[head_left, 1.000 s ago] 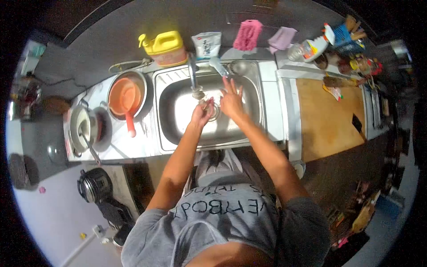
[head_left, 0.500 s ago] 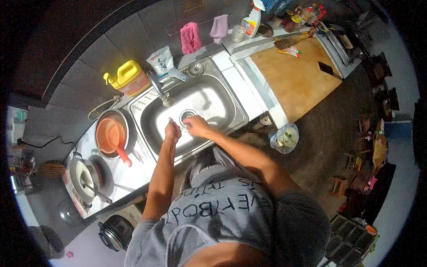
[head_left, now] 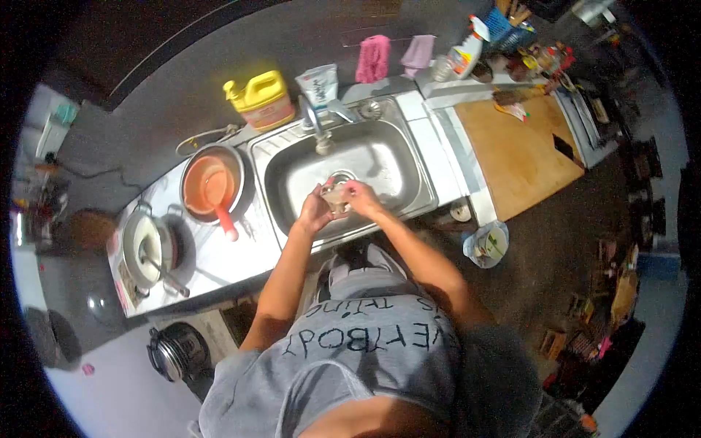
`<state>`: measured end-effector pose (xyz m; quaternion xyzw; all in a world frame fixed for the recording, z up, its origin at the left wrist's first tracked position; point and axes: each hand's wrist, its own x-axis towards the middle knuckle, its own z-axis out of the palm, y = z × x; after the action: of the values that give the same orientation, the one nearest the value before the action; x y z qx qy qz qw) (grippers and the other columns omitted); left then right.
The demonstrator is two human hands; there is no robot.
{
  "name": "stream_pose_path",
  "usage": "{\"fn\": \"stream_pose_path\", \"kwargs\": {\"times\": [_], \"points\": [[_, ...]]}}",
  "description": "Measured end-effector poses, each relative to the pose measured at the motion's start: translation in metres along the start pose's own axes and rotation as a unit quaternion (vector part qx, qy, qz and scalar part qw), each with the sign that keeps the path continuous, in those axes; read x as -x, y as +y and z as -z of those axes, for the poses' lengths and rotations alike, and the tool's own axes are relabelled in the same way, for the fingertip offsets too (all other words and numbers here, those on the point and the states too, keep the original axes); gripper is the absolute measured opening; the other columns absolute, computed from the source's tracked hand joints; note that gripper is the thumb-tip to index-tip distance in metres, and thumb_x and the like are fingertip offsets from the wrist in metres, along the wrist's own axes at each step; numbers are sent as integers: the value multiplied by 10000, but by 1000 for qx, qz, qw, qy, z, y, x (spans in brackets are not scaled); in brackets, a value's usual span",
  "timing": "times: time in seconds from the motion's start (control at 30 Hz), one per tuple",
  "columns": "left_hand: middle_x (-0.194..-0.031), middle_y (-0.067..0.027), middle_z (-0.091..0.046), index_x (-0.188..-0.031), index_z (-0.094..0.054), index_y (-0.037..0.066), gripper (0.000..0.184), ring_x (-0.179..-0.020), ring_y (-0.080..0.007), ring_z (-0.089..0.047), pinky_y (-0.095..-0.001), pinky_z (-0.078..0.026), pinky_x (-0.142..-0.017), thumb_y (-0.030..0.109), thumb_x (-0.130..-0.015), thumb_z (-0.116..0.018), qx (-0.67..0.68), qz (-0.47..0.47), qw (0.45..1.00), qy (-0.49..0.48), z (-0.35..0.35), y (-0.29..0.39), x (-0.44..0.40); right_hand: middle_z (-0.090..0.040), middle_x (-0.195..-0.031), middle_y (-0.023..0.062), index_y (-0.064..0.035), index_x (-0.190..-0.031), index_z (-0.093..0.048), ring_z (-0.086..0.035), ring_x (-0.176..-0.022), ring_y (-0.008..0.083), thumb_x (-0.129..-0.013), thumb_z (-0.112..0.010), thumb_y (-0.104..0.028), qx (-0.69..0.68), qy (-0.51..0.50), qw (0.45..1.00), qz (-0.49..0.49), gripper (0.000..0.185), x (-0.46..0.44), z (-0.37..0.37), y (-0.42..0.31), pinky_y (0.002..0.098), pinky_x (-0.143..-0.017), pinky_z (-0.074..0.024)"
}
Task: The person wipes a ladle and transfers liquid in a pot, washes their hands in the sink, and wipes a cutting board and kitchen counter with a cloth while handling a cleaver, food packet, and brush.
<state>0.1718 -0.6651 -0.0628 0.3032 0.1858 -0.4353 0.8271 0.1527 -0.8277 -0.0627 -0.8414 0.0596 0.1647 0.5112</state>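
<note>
Adjoining the white tabletop, the sink is being reached over; above its near side, a small beige piece is being held narrowly by left hand and right hand. Light, soft, perhaps slippery handling is being suggested, edges being favoured for the grip.

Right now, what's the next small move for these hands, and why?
Probably ease the left hand and right hand forward under the tap's spout: they're close together over the sink, but short of it. Whatever lies between them is too blurred to name.
</note>
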Motion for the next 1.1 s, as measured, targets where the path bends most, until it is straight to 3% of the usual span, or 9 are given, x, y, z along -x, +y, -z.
{"fn": "stream_pose_path", "kwargs": {"times": [0.17,0.33,0.43,0.53,0.67,0.83,1.0,1.07,1.1], "points": [[-1127,-69,-564,-1200,-487,77,534,-1117,-198,-459,-452,-334,-956,512,-925,-344,-155,-129,953,227,4,-8,7,-618,-815,55,-45,-921,-545,-541,-692,108,-863,-554,-240,-290,77,949,-97,204,-6,13,5,249,-570,-452],[-1077,-99,-570,-1169,-494,34,559,-1051,-184,-503,-387,-403,-897,510,-877,-485,-149,-173,956,184,-48,4,43,-494,-631,27,-63,-695,-415,-462,-515,93,-828,-590,-229,-262,179,947,-42,276,0,30,-38,275,-441,-363],[-960,-36,-606,-1096,-536,34,329,-894,-123,-552,-250,-430,-786,251,-861,-610,-257,-265,921,124,-72,18,60,-530,-692,14,-51,-831,-490,-466,-552,77,-849,-594,-283,-293,170,940,-44,255,-5,42,-52,232,-467,-364],[-979,-33,-594,-1112,-553,18,323,-882,-120,-546,-260,-425,-800,241,-879,-582,-328,-400,843,144,-78,44,53,-520,-729,-7,-31,-988,-530,-454,-612,52,-857,-602,-343,-336,123,932,-53,346,4,70,-110,195,-520,-348],[-949,-63,-600,-1061,-534,-14,302,-844,-135,-545,-272,-438,-747,230,-885,-560,-292,-521,784,171,-116,103,56,-478,-676,-30,-89,-848,-486,-420,-567,44,-812,-670,-218,-412,84,888,184,228,-41,94,-146,204,-485,-349],[-795,-25,-577,-1049,-551,87,275,-653,-107,-526,-231,-406,-584,291,-865,-550,-167,-338,909,177,-75,138,1,-578,-756,43,-73,-967,-531,-521,-664,86,-780,-695,-191,-220,69,970,79,275,-113,97,-115,217,-544,-420],[-1107,-58,-577,-1153,-520,104,360,-1032,-171,-524,-345,-409,-908,350,-890,-511,-89,-178,980,-17,-33,111,-2,-611,-891,38,-98,-1110,-536,-562,-808,118,-808,-657,-304,-239,-57,969,6,385,-104,87,-74,284,-663,-469],[-1180,-87,-535,-1189,-497,98,406,-1121,-216,-480,-400,-359,-997,378,-895,-493,4,-211,969,-125,-32,93,8,-609,-1005,25,-114,-1183,-516,-562,-875,130,-832,-626,-307,-532,-166,830,18,416,-95,84,-42,313,-710,-473],[-1212,-103,-511,-1252,-452,93,461,-1108,-244,-497,-418,-367,-994,387,-898,-480,98,-191,966,-142,-24,84,4,-605,-1044,38,-111,-1202,-505,-569,-908,159,-835,-614,-268,-372,-136,918,-1,414,-110,71,-9,335,-734,-474]]}}
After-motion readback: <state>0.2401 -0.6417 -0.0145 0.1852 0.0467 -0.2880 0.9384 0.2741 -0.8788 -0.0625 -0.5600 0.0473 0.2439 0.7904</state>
